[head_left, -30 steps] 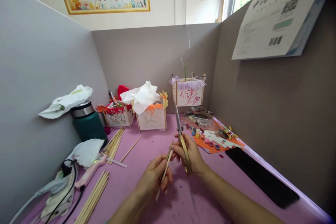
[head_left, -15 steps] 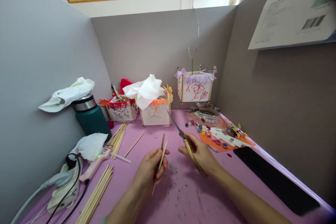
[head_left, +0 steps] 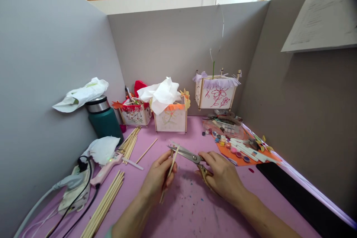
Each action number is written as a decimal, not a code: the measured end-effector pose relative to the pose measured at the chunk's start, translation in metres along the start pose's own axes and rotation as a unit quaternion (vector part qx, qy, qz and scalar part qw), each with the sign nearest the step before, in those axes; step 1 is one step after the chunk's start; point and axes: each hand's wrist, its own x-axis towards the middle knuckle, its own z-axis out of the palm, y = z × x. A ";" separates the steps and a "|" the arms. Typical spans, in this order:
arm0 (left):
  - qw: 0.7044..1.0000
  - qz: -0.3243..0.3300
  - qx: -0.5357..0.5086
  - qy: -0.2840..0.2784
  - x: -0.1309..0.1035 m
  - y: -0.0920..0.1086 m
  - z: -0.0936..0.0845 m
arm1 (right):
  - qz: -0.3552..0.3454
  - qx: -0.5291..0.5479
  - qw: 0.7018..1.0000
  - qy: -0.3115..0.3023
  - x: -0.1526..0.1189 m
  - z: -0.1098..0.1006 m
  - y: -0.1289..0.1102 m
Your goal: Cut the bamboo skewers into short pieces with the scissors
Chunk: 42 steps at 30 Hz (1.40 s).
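My left hand (head_left: 156,175) is closed around thin wooden sticks, a pale stick (head_left: 174,160) and a darker one beside it, both pointing up and away. In my right hand (head_left: 223,173) is a pair of scissors (head_left: 192,156) with gold-coloured handles. Its blades are slightly parted and reach left across the upper ends of the sticks. Whether the blades touch the wood I cannot tell. The fingers of my right hand partly hide the handles.
Bundled sticks (head_left: 104,206) and a pink glue gun (head_left: 107,169) lie left, near a green bottle (head_left: 104,122). Decorated paper lanterns (head_left: 170,121) stand at the back; another lantern (head_left: 219,95) hangs right. Paint pots (head_left: 233,150) and a black phone-like slab (head_left: 301,197) lie right.
The scissors have swung down and left, from pointing up beside the sticks to lying across their tips, with the blades now parted. The view has shifted slightly left.
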 end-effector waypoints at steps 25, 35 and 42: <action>0.995 0.023 0.074 0.069 0.002 -0.001 -0.004 | 0.010 -0.025 0.999 -0.046 -0.004 -0.002 -0.015; 0.996 0.020 0.053 0.066 0.004 -0.008 -0.005 | 0.023 -0.062 0.998 -0.024 -0.007 0.011 -0.017; 0.997 -0.003 0.054 0.058 0.002 -0.006 -0.006 | 0.019 -0.073 0.997 -0.014 -0.005 0.008 -0.016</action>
